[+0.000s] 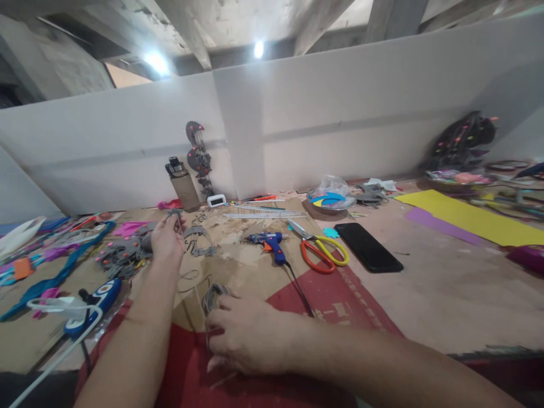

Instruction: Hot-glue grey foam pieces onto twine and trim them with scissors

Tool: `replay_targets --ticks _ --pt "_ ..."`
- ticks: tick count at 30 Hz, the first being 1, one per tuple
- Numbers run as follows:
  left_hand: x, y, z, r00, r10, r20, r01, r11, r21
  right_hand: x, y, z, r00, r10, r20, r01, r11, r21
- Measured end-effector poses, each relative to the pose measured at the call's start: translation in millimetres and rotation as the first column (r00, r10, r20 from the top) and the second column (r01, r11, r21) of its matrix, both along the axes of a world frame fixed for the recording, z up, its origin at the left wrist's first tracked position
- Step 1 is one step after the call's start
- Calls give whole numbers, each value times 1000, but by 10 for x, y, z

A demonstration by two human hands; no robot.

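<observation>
Left hand pinches grey scrap, right hand grips cord coil; cardboard bears “一”

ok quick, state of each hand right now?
Left hand: closed, pinching a small grey piece.
Right hand: curled beside the grey cord bundle; whether it grips anything cannot be told.

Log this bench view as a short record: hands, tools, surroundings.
left_hand: hand, fingertips pinching a small gray piece
right_hand: hand, fingers curled at a coil of gray cord; firm grip unclear
tools: blue glue gun, lying on its side; scissors with one red and one yellow handle
right_of_scissors: black phone, screen dark
back: bottle, upright near the white wall
under_tools: cardboard, brown and red
</observation>
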State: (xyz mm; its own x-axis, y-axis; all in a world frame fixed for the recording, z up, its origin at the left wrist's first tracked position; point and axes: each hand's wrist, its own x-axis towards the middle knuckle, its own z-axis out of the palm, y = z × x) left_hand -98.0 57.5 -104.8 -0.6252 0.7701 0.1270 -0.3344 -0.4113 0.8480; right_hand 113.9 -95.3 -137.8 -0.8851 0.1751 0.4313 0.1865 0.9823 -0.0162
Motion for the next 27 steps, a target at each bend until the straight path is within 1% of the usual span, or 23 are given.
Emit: replay_targets --ticks 3,5,7,9,12,16,18,19,21,23,24,25,26,27 --pt "-7 -23 23 999 -14 34 13 999 35 -1 -39 20 996 -86 -32 88 995 48" --pt "-25 -43 43 999 -29 43 28 999 27 13 -48 59 989 -134 -65 137 990 32" --pt "-29 -61 59 999 -50 20 51 999 -18 40 -42 106 979 -174 -106 172 985 -26" --pt "-6 -79 68 996 -89 -22 87 995 -58 79 -21 150 964 -206 -165 189 975 -114" --pt "71 -109 68 983 -162 -84 156 985 -78 156 41 207 921 -258 -292 196 954 -226" --pt "169 -146 45 951 -269 -153 260 963 -76 260 117 301 861 -291 -418 184 943 -277" --pt "193 -153 28 935 -305 -178 298 952 -69 291 90 358 868 -267 -418 175 953 -247" --pt "199 -153 20 931 -315 -185 308 949 -67 299 52 385 892 -234 -386 161 964 -212" --pt "206 -150 7 926 -325 -191 318 946 -64 303 -57 425 957 -109 -269 81 990 -114" --pt "213 -149 -2 923 -335 -191 329 942 -65 313 -171 443 989 45 -138 -52 998 -46" --pt "220 -151 -4 920 -343 -190 336 939 -67 327 -212 443 990 95 -101 -100 994 -45" --pt "230 -156 -5 915 -355 -190 348 935 -70 353 -235 439 989 110 -98 -116 991 -66" --pt "242 -163 -5 909 -369 -192 362 929 -70 390 -237 429 988 86 -130 -100 989 -108" --pt "257 -172 -5 904 -380 -195 374 925 -69 439 -217 414 983 25 -181 -56 984 -169"
